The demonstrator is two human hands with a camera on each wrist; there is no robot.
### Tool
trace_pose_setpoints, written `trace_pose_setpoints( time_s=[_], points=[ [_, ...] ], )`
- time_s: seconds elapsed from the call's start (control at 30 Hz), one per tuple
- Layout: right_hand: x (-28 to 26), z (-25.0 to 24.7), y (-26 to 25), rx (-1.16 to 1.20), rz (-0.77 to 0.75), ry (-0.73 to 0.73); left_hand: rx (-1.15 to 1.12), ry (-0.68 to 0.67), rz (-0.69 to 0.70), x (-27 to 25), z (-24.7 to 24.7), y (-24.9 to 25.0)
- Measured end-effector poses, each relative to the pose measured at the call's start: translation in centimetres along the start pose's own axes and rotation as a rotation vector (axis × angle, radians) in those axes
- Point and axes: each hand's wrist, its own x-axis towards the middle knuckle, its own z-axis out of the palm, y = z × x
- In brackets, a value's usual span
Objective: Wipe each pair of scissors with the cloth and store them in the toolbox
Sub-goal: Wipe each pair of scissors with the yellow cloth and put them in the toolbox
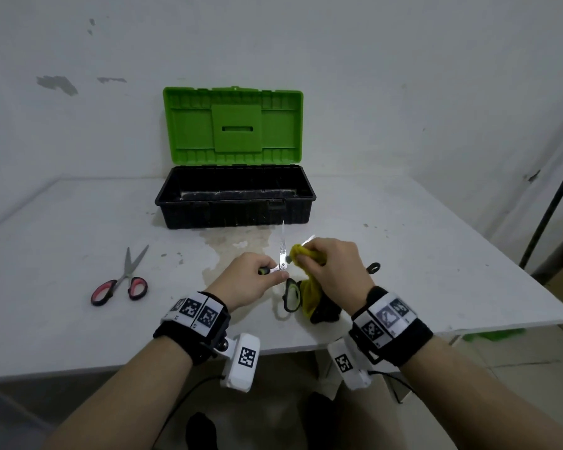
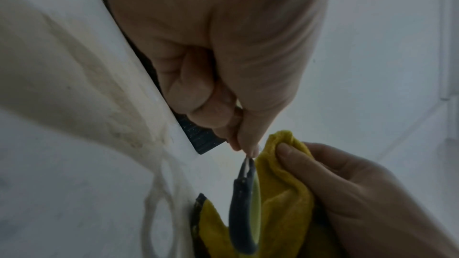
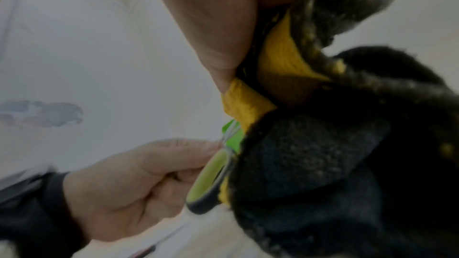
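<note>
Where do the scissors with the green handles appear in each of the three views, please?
Head: green-handled scissors at centre, blades spread open, left hand holding them at a handle.
Left wrist: lower centre, only a handle loop hanging below the fingertips.
Right wrist: lower centre, a handle loop beside the cloth.
Shared landmark: the yellow cloth gripped by the right hand, right beside the scissors in every view.

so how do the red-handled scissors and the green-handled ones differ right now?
The red-handled scissors lie flat on the table, untouched; the green-handled scissors are held above it, pinched by the left hand. The red pair has bare blades; one blade of the green pair is wrapped in the yellow cloth gripped by the right hand. Both are open, and both sit outside the toolbox.
</note>
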Motion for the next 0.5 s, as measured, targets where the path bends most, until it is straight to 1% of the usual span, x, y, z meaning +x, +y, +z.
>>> trace_pose_setpoints(
  time_s=[0.07,0.2,0.27,0.33,0.4,0.5],
  points=[
    [-0.1,1.2,0.1,-0.03,-0.031,-0.007,0.028,0.001,0.011,0.0,0.2,0.4],
    [0.2,1.4,0.7,-0.052,-0.017,0.017,0.064,0.002,0.036,-0.1,0.0,0.5],
    [0.7,0.7,1.2,-0.042,0.04,0.048,0.066,-0.011,0.048,-0.2,-0.1,0.2],
    [1.6,-0.4,2.0,-0.04,0.129,0.088,0.052,-0.036,0.043,-0.4,-0.2,0.0],
    [2.3,-1.6,2.9,-0.046,0.205,0.117,-0.02,-0.069,0.005,-0.6,-0.2,0.0],
    [2.5,-3.0,3.5,0.02,0.229,0.192,-0.064,-0.092,-0.071,-0.8,-0.4,0.2]
  ],
)
